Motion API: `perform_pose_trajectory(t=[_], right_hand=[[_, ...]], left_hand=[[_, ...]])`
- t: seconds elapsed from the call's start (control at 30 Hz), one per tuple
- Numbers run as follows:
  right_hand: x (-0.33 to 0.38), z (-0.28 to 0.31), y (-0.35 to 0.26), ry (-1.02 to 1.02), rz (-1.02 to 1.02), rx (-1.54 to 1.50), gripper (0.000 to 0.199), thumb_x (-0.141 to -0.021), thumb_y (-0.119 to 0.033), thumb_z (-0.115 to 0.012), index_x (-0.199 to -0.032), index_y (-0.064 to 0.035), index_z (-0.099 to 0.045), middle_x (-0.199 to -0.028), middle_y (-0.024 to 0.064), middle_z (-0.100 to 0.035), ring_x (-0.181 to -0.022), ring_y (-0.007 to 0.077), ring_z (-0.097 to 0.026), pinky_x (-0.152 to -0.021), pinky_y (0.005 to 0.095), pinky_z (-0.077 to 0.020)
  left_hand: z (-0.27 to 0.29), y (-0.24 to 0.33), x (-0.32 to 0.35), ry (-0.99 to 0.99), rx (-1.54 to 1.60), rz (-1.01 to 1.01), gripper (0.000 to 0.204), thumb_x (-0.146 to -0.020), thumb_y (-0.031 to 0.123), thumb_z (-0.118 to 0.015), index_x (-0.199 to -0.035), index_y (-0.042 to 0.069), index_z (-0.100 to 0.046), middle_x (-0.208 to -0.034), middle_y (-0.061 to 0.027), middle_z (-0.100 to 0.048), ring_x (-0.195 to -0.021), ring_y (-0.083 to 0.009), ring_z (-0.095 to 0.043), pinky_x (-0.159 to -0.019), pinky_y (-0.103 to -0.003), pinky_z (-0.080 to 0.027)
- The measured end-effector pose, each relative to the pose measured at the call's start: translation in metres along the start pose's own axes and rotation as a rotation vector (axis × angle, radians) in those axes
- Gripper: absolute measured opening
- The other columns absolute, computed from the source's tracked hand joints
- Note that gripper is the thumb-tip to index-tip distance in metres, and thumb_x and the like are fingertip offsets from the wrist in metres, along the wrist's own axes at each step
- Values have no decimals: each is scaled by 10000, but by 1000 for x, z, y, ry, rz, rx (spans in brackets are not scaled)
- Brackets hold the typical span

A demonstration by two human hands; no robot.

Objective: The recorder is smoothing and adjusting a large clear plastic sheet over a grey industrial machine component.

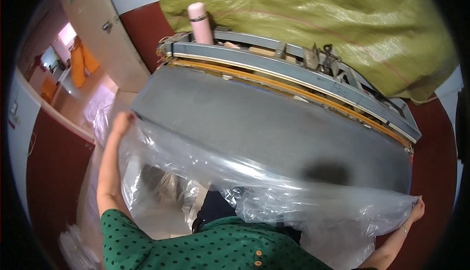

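left hand (122,121) and right hand (416,210), fingers closed on opposite ends of a clear plastic sheet (254,182), which is stretched across the near edge of the grey desk (254,118). a pink flask (200,23) stands at the desk's far side, before a green sack (313,20).

Grey work table (274,118) bearing a clear plastic sheet (254,182) along its near edge; a pink flask (200,23) stands at the rear.
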State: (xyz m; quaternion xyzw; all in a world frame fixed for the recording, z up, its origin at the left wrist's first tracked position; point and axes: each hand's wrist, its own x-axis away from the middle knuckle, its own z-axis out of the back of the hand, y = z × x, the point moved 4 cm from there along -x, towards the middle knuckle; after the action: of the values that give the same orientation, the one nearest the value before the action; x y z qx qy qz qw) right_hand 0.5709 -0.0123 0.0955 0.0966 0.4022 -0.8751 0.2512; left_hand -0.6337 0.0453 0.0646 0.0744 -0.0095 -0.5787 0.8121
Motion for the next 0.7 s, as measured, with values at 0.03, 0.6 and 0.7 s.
perform_pose_trajectory(t=[0.03,0.6,0.7], right_hand=[[-9,16,17,14,-4,-39,341,-745,-348,-601,-849,-25,-629,-791,56,-625,-711,142,-549,-655,285,-436],[28,-49,-37,191,-202,611,193,-781,-202,-468,-837,-59,-586,-884,151,-604,-832,320,-583,-672,425,-471],[18,-54,-34,178,-121,678,211,-804,-153,-400,-848,-38,-570,-836,161,-610,-791,307,-598,-653,405,-481]], left_hand=[[28,40,-26,276,-19,31,178,-695,75,-517,-854,59,-595,-805,-140,-604,-771,-275,-580,-656,-360,-440],[-46,171,-149,332,128,292,643,-739,471,-540,-1239,107,-365,-1214,-162,-432,-1106,-310,-424,-901,-418,-329],[-20,220,-127,591,-91,300,452,-751,304,-574,-1127,82,-459,-1048,-151,-528,-958,-310,-500,-815,-402,-390]])
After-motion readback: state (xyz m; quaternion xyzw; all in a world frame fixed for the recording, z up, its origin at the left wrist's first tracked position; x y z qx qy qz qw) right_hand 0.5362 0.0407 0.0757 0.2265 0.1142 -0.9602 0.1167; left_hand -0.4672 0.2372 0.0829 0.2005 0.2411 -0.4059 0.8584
